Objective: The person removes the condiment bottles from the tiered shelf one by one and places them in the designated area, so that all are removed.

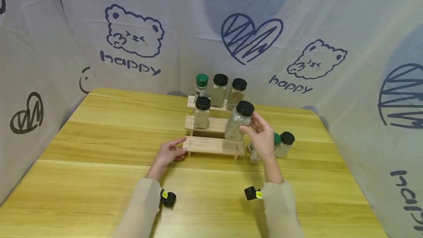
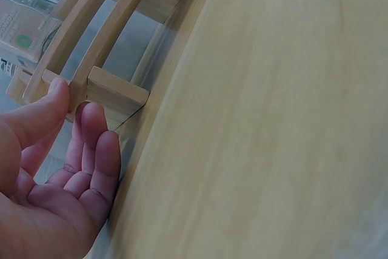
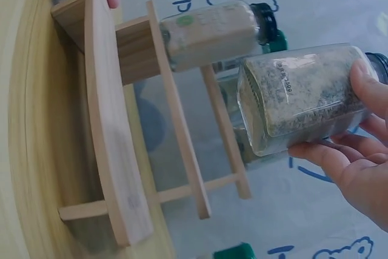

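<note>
My right hand (image 1: 263,140) grips a clear square spice jar (image 1: 234,125) with a black lid, thumb on one side and fingers on the other. Pale, speckled contents fill the jar, which is held tilted in front of the middle tier in the right wrist view. A three-tier wooden spice rack (image 1: 213,145) stands on the table. At the left end of its lowest tier, my left hand (image 1: 166,155) pinches the board's edge, thumb on top in the left wrist view. One black-lidded jar (image 1: 201,115) stands at the left of the middle tier.
On the top tier stand a green-capped bottle (image 1: 201,85) and two black-lidded jars (image 1: 219,91). Right of the rack, another black-lidded jar (image 1: 285,145) and small bottles (image 1: 253,157) stand on the wooden table (image 1: 109,131), partly hidden by my right hand. A printed cloth (image 1: 191,28) hangs behind.
</note>
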Available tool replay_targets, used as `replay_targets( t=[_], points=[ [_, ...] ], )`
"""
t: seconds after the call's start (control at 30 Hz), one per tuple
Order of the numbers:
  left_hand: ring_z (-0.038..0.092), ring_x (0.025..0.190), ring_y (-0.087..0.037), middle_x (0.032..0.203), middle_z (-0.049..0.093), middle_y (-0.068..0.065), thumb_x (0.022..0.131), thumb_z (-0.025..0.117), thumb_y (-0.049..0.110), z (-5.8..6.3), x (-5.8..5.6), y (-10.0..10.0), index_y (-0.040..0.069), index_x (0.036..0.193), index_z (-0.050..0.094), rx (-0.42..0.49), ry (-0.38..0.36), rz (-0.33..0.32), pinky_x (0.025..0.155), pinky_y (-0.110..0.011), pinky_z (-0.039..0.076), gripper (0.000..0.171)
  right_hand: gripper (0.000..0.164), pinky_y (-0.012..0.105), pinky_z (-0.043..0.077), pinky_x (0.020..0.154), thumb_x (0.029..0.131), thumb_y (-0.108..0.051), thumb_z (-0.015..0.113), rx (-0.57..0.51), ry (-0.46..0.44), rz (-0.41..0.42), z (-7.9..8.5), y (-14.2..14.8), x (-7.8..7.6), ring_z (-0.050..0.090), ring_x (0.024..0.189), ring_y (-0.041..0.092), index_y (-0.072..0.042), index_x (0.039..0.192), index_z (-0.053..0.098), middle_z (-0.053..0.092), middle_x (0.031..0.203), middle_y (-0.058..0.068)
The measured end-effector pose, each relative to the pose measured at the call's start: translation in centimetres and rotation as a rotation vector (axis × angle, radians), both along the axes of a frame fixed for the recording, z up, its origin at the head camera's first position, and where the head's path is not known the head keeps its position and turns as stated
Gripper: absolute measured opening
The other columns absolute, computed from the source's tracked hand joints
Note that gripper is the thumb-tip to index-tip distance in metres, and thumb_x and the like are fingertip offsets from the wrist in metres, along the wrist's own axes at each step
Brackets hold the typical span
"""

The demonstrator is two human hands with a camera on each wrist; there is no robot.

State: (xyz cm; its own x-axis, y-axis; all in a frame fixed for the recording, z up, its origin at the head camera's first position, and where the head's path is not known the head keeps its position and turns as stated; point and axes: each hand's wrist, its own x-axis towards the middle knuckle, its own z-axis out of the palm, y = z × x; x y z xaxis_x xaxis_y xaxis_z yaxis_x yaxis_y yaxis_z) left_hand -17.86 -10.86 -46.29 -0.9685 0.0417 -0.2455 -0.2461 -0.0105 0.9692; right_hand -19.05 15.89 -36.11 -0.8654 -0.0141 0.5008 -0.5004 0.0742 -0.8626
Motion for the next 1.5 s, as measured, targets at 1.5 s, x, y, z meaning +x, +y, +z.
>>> replay_targets(
  t=[1.5],
  points=[
    [0.057,0.061,-0.013,0.079,0.064,-0.012,0.082,0.062,0.0,-0.1,0.0,-0.2,0.002,0.126,0.049,0.025,0.014,-0.018,0.062,-0.027,0.051,0.046,0.05,0.019,0.048,0.074,0.071,0.03,0.052,-0.133,0.109,-0.129,-1.8,9.9,6.1,0.06,0.093,0.011,0.017,0.12,0.044,0.063,0.105,0.002]
  ],
)
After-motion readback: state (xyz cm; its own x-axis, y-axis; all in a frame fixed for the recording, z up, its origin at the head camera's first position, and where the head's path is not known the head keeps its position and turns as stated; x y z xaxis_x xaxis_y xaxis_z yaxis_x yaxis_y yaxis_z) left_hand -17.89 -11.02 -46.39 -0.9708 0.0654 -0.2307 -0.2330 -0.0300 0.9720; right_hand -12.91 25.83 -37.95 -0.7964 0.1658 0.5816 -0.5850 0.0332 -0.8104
